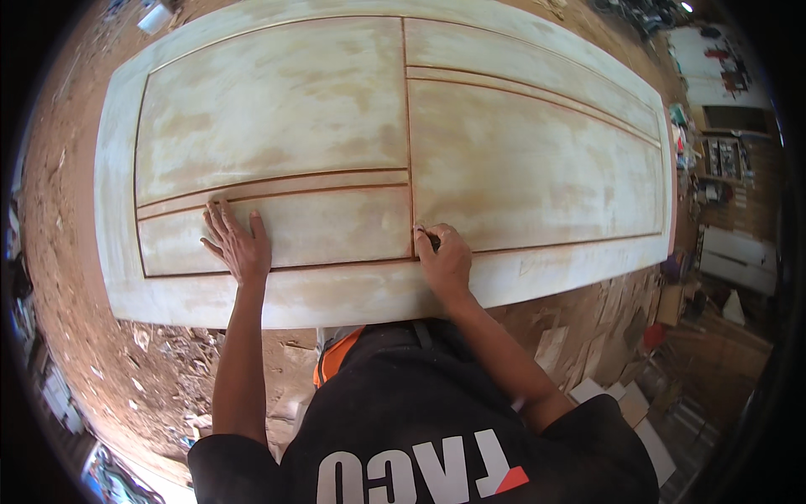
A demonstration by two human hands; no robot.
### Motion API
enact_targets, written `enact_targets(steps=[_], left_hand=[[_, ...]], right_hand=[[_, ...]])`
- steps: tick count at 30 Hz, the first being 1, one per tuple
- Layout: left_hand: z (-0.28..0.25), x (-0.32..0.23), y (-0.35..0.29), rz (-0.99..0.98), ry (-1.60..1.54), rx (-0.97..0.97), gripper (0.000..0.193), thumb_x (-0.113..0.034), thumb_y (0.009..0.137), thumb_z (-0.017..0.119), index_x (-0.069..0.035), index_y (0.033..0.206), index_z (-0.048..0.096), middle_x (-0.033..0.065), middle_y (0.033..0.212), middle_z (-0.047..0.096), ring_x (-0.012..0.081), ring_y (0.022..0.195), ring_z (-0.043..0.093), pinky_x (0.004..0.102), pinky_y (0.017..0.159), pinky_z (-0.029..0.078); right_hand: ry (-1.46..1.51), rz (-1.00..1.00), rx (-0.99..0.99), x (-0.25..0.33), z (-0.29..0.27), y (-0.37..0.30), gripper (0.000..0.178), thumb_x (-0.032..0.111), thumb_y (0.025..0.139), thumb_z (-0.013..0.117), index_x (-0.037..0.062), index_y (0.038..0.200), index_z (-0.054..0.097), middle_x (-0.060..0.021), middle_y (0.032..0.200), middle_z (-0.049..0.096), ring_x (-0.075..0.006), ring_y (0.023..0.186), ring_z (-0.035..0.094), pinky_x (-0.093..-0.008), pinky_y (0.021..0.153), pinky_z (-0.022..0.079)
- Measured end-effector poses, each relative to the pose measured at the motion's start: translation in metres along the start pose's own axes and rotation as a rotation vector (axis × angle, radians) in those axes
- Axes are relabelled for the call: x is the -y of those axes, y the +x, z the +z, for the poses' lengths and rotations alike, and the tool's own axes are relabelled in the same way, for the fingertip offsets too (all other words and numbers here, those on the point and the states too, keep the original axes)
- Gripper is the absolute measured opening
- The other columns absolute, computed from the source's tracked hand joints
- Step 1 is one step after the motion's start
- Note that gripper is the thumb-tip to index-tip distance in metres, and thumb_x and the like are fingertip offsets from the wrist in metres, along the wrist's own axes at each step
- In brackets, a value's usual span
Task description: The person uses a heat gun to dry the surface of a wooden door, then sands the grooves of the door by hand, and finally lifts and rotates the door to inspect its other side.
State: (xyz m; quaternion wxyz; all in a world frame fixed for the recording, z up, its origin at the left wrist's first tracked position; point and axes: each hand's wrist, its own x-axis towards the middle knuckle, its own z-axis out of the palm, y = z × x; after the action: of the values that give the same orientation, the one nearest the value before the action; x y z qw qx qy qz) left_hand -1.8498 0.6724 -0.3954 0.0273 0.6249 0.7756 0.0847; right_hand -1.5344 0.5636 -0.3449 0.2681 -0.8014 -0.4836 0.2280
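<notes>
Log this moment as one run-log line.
left hand: flat on door panel | right hand: small dark tool at groove

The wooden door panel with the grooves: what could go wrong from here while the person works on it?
1. The right hand grips a small dark tool at the groove junction; a slip might scratch the pale filler coating on the door panel.
2. The left hand lies flat on the coated surface, so it may smear or mark it.
3. Wood offcuts lie close by on the floor, possibly a trip hazard.

Left hand (238,244) flat, right hand (445,256) curled
</notes>
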Motion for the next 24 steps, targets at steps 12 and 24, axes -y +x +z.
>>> enact_targets(steps=[12,24], left_hand=[[0.042,-0.039,0.138,0.204,0.026,-0.067,0.07,-0.05,0.101,0.042,-0.011,0.157,0.028,0.0106,0.166,0.019,0.029,0.154,0.013,0.0598,0.121,0.006],[0.035,-0.04,0.133,0.198,0.013,-0.056,0.069,-0.05,0.101,0.041,-0.012,0.157,0.028,0.0112,0.166,0.02,0.029,0.154,0.014,0.0556,0.123,0.007]], right_hand=[[-0.284,-0.091,-0.266,0.019,0.045,0.031,0.013,0.013,0.091,0.064,0.0013,0.09,0.059,-0.0162,0.088,0.061,-0.0372,0.084,0.06,-0.0492,0.075,0.045],[-0.458,-0.075,-0.224,0.023,0.054,0.026,0.012,0.011,0.093,0.061,0.001,0.09,0.056,-0.018,0.089,0.06,-0.0406,0.08,0.058,-0.0511,0.072,0.043]])
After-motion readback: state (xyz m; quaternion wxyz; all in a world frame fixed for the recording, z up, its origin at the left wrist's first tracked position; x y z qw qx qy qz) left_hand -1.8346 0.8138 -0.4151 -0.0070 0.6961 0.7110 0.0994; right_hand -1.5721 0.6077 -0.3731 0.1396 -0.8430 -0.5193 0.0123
